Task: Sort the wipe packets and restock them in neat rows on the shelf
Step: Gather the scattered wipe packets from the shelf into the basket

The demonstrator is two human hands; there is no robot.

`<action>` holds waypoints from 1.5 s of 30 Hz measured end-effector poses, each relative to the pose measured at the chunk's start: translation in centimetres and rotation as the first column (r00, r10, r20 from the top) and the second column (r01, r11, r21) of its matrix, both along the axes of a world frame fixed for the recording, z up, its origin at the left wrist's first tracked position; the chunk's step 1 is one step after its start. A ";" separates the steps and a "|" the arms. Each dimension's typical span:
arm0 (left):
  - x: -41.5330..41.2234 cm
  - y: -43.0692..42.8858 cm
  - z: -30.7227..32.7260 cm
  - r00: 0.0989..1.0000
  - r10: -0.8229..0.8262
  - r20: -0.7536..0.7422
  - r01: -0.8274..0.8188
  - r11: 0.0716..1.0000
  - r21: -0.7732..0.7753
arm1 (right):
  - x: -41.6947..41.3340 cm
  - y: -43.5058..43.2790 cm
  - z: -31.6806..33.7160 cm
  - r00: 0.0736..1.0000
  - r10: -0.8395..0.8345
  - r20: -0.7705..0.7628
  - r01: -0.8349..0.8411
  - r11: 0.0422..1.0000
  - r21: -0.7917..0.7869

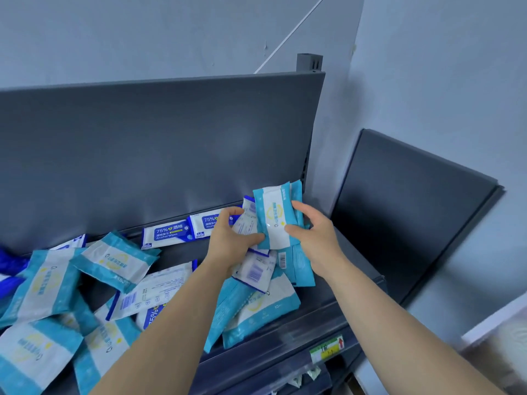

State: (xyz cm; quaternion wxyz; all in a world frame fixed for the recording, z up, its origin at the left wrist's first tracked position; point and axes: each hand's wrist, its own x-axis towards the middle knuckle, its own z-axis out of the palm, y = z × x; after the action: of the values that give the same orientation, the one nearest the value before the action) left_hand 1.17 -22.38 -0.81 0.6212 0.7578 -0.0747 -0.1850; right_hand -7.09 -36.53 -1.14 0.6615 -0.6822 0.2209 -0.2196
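Observation:
Both hands hold a bunch of wipe packets upright at the right end of the dark shelf (328, 306). My right hand (312, 238) grips a teal-and-white packet (275, 220) at the front of the bunch. My left hand (231, 238) holds white-and-blue packets (246, 223) just behind it, thumb touching the teal packet's lower edge. More teal packets (256, 306) lie flat under the hands. A loose heap of teal packets (48, 283) and blue-and-white alcohol wipe packets (166, 233) covers the left and middle of the shelf.
The shelf's dark back panel (159, 149) rises behind the packets. Another dark panel (410, 201) stands to the right against the pale wall. A green-and-yellow price tag (326, 350) sits on the shelf's front rail.

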 end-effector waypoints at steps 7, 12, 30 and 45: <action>-0.1 0.2 5.7 0.987 -0.039 0.155 0.062 0.987 -0.151 | -1.4 0.4 6.4 0.987 -0.034 0.157 0.035 0.999 -0.004; -2.3 1.1 8.5 0.968 -0.161 0.192 0.198 0.961 -0.193 | -5.0 2.1 9.2 0.972 -0.129 0.197 0.136 0.990 -0.023; -27.8 12.2 2.5 0.443 -0.896 -0.007 0.868 0.431 -0.245 | -36.9 26.8 3.0 0.477 -0.872 0.110 0.859 0.488 0.151; -67.3 23.5 -0.3 -0.106 -0.993 -0.045 0.986 -0.100 -0.131 | -72.7 47.6 0.8 -0.133 -0.988 0.073 0.976 -0.118 0.181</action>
State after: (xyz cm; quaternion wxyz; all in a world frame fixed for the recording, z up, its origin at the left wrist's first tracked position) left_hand -66.11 1.14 -1.09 0.3031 0.4221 -0.5769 -0.6302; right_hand -79.74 11.08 -0.35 0.3138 -0.2418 0.6006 -0.6945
